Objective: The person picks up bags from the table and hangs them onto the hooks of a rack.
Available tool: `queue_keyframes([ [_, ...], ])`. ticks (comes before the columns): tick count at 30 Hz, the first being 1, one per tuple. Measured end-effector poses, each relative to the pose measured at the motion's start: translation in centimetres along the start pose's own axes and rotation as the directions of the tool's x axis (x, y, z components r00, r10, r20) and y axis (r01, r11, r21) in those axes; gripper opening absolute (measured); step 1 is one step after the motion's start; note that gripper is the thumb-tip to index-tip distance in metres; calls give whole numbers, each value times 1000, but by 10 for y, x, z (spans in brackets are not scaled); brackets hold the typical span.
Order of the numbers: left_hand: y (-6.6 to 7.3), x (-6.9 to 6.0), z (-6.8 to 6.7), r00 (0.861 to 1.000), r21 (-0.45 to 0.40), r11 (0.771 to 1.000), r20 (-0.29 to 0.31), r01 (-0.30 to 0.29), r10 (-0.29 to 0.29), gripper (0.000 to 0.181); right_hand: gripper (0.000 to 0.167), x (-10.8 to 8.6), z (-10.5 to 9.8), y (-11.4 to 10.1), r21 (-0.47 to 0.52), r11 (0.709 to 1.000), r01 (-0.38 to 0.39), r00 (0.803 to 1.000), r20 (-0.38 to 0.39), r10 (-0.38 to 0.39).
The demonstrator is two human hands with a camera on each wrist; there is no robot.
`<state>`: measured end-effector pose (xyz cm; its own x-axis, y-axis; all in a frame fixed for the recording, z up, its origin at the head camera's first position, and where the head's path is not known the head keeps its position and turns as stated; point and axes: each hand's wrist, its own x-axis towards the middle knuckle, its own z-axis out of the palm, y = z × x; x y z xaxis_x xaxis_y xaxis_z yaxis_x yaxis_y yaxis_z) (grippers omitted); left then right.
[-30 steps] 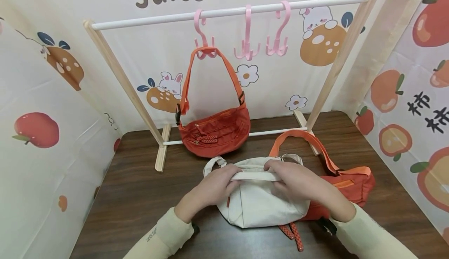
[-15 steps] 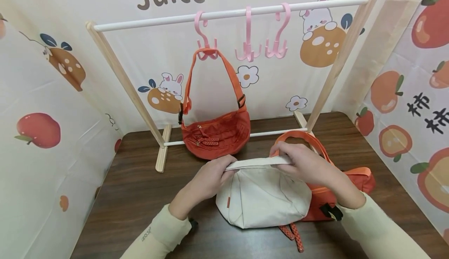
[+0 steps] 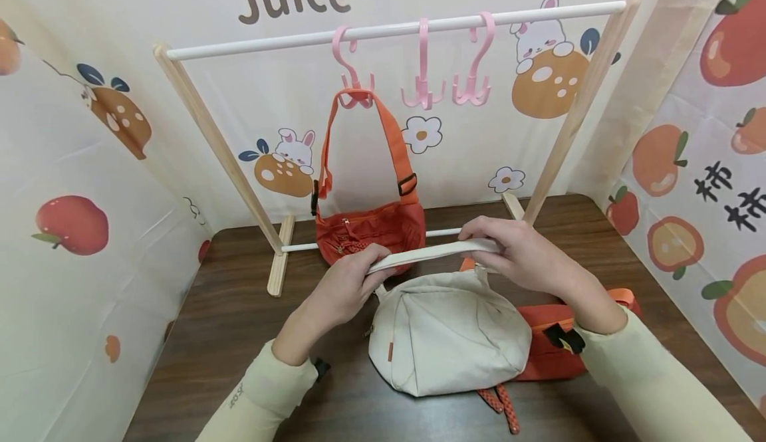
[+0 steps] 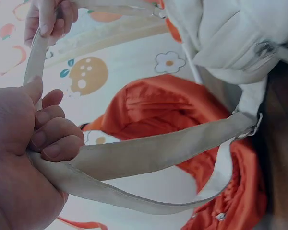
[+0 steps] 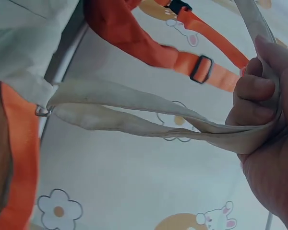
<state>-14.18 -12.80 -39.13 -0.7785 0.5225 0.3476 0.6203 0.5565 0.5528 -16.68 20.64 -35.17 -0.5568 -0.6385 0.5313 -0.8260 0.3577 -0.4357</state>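
A cream fabric bag [image 3: 449,335] rests on the table, its strap [image 3: 431,254] stretched taut above it between both hands. My left hand [image 3: 344,282] grips the strap's left part; in the left wrist view its fingers [image 4: 57,139] curl round the doubled band. My right hand [image 3: 520,252] holds the right part, and the right wrist view shows curled fingers [image 5: 254,93] round it. Metal rings join the strap to the bag. Behind the left hand, a red bag [image 3: 383,226] hangs by its orange strap from a pink hook [image 3: 353,70].
Another red bag [image 3: 547,335] lies to the right, partly under the cream bag and my right forearm. A rack with a white rod [image 3: 269,43] and wooden legs stands at the back. Two more pink hooks [image 3: 422,70] hang from it, bearing no bags. Printed cloth surrounds the table [image 3: 209,349].
Both hands have risen from the bag's top and moved forward, pulling the strap up and taut. The cream bag's body stays on the table. The hanging red bag is now partly behind the left hand.
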Motion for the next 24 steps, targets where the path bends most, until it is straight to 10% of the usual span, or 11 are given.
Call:
queue_keyframes([
  [13, 5, 13, -34, 993, 11, 998, -101, -66, 67, 20, 37, 28, -16, -5, -110, 983, 147, 974, -155, -163],
  [16, 7, 17, -43, 984, 47, 994, -145, -96, 101, 19, 14, 34, -19, -6, -143, 975, 171, 966, -169, -194],
  [20, 11, 22, -54, 970, 117, 986, -200, -116, 138, 17, 37, 43, -22, -10, -208, 961, 181, 961, -172, -218],
  [24, 17, 30, -64, 954, 147, 981, -251, -127, 161, 14, 21, 52, -24, -14, -232, 957, 177, 961, -167, -219],
])
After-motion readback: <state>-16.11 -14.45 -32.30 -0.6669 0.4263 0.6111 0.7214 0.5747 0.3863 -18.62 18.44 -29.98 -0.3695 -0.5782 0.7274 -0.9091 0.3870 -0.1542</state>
